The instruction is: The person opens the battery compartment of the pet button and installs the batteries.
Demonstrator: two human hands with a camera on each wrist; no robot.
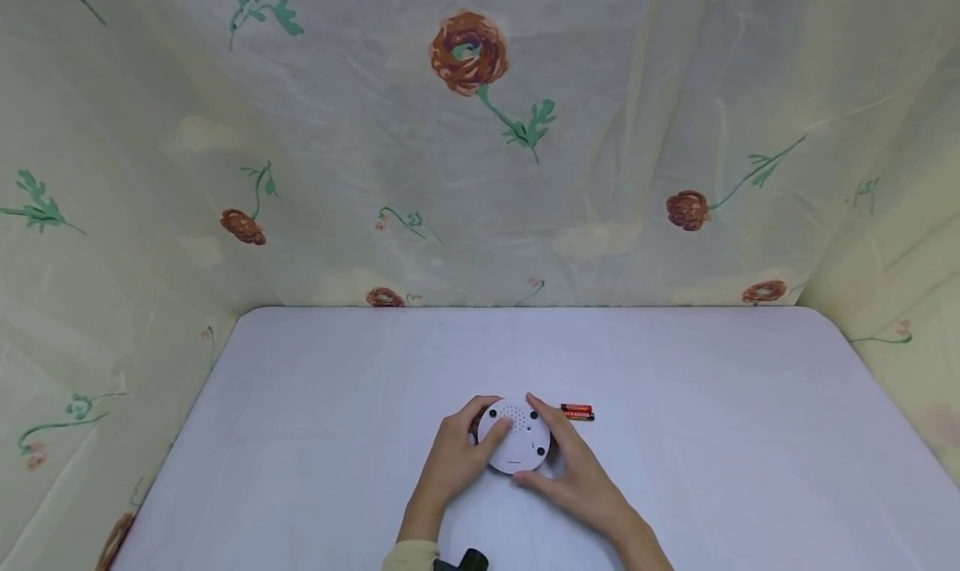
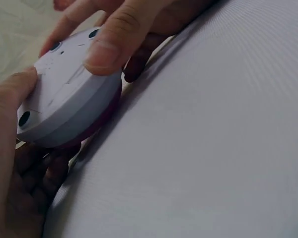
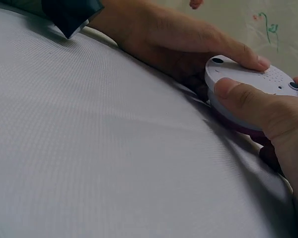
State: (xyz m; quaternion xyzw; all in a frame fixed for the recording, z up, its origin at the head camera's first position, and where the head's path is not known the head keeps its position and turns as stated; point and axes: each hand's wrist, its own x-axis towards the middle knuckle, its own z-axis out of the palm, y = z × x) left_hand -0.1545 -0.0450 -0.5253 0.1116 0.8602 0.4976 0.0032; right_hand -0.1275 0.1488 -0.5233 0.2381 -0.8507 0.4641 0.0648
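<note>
Between both hands is a round white device point(image 1: 517, 450), its underside facing up with black round feet and a cluster of small holes. In the left wrist view the device point(image 2: 69, 84) shows a thick white rim and a dark pink lower part. My left hand point(image 1: 456, 453) grips its left side, thumb laid on top near the holes and fingers curled underneath. On the other side my right hand point(image 1: 581, 478) holds the edge, its thumb at the near rim and a finger at the far rim. The right wrist view shows both thumbs on the device point(image 3: 238, 72), close over the table.
Two red and black batteries point(image 1: 577, 413) lie side by side just right of the device. A white cloth covers the table point(image 1: 337, 388). Flower-printed curtains point(image 1: 360, 137) rise behind it and at both sides. A dark object point(image 1: 471, 559) shows by the left wrist.
</note>
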